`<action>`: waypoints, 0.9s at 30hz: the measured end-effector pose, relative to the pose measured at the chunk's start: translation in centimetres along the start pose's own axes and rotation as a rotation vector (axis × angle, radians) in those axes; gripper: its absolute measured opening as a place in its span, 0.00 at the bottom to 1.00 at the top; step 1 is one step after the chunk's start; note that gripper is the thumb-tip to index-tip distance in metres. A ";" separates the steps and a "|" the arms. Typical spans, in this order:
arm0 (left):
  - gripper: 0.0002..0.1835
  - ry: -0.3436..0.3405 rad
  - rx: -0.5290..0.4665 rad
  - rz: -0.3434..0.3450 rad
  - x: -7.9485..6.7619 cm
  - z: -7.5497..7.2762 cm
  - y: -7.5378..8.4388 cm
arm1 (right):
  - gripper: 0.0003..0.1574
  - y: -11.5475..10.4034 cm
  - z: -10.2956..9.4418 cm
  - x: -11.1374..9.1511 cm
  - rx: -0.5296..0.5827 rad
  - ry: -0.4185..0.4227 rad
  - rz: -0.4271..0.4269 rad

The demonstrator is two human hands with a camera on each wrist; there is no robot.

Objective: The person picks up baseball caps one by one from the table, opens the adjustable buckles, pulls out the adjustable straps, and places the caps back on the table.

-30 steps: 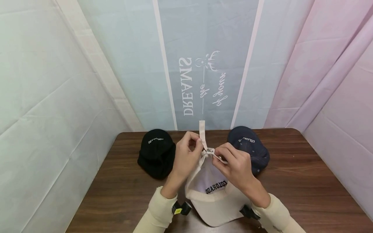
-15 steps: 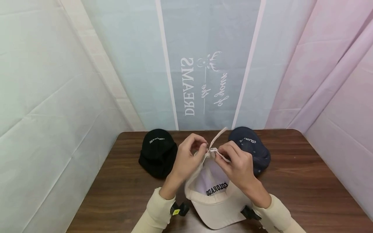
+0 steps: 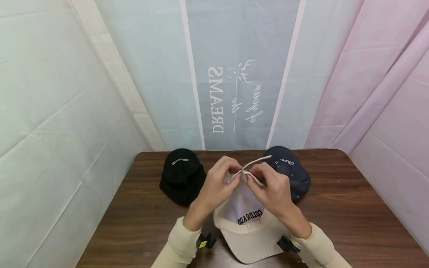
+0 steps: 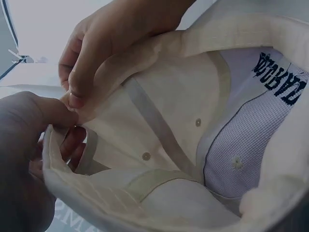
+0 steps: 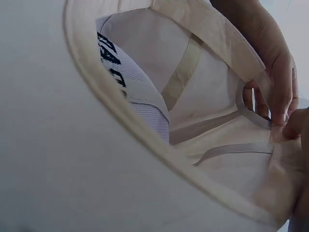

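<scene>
A cream baseball cap (image 3: 249, 242) faces me with its brim toward the front edge of the table, its inside showing a lilac panel with dark COLORADO lettering. At the cap's back opening, my left hand (image 3: 218, 182) pinches the strap side between thumb and fingers. Close beside it my right hand (image 3: 273, 186) pinches the other side of the closure. The loose end of the strap (image 3: 258, 160) sticks up and to the right between the hands. Both wrist views look into the cap's lining (image 4: 169, 96), where the fingertips meet at the rear band; the buckle is mostly hidden by fingers.
A black cap (image 3: 182, 178) lies left of the hands, and a navy cap (image 3: 288, 171) lies to the right, partly behind the right hand. All are on a dark wooden table (image 3: 348, 208), with fabric curtains (image 3: 161, 74) around its back and sides.
The strap's loose end has swung from upright to leaning right. My left fingers have shifted slightly right, closer to the right hand. The cap and the right hand stay nearly in place.
</scene>
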State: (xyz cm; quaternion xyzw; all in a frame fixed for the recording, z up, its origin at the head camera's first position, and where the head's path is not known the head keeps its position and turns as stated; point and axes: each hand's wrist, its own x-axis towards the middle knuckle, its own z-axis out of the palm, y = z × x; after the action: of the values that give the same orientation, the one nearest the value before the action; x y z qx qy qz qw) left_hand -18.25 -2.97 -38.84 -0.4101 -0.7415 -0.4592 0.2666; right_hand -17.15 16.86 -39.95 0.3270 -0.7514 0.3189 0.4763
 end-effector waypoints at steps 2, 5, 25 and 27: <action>0.09 0.007 0.010 0.011 0.0 -0.1 0.0 | 0.13 -0.1 0.1 0.1 -0.001 -0.012 -0.007; 0.08 0.016 0.019 0.024 0.0 -0.1 0.1 | 0.14 -0.2 0.2 0.2 -0.011 -0.017 -0.027; 0.11 0.088 0.024 0.044 -0.2 -1.1 -0.5 | 0.09 0.1 0.1 0.1 -0.048 0.042 0.007; 0.11 0.092 0.027 0.037 -0.3 -1.1 -0.5 | 0.09 0.1 0.1 0.0 -0.050 0.043 0.014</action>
State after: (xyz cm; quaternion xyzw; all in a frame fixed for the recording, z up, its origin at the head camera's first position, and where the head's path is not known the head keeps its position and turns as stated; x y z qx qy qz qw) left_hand -18.50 -4.19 -38.81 -0.3988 -0.7268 -0.4624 0.3144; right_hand -17.33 16.82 -39.97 0.3031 -0.7508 0.3104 0.4981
